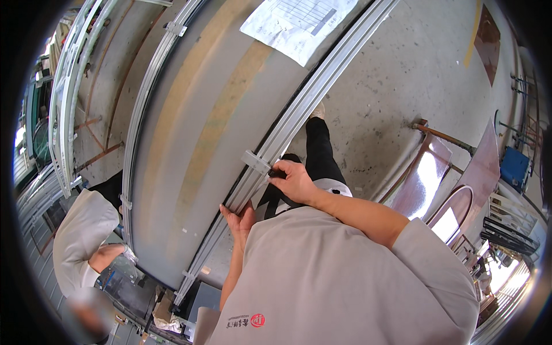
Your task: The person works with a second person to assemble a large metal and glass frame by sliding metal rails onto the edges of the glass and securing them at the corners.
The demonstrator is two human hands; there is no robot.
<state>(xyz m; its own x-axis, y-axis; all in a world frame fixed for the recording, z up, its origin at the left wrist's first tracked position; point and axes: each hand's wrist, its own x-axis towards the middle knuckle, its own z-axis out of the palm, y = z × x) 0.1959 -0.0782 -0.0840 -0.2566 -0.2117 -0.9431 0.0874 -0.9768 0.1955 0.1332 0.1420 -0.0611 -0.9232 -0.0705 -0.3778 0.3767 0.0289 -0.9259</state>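
A large grey panel [172,149] in a silver aluminium frame [313,95] lies in front of me, with two yellowish bands along its face. A small metal clamp [256,162] sits across the frame's near rail. My right hand [296,183] is closed, its fingers pinching a small dark knob [276,173] at the clamp's near end. Lower along the same rail, my left hand [238,221] holds the rail's outer edge, thumb and fingers apart around it; some fingertips are hidden. A printed paper sheet [299,26] rests on the panel's far end.
Another person [86,241] bends at the panel's left side, near more clamps [176,29] on the far rail. Aluminium frames [63,115] stand farther left. To the right, reflective sheets [422,172] lean on a rack above the concrete floor [379,86]. A blue box [514,168] stands beyond.
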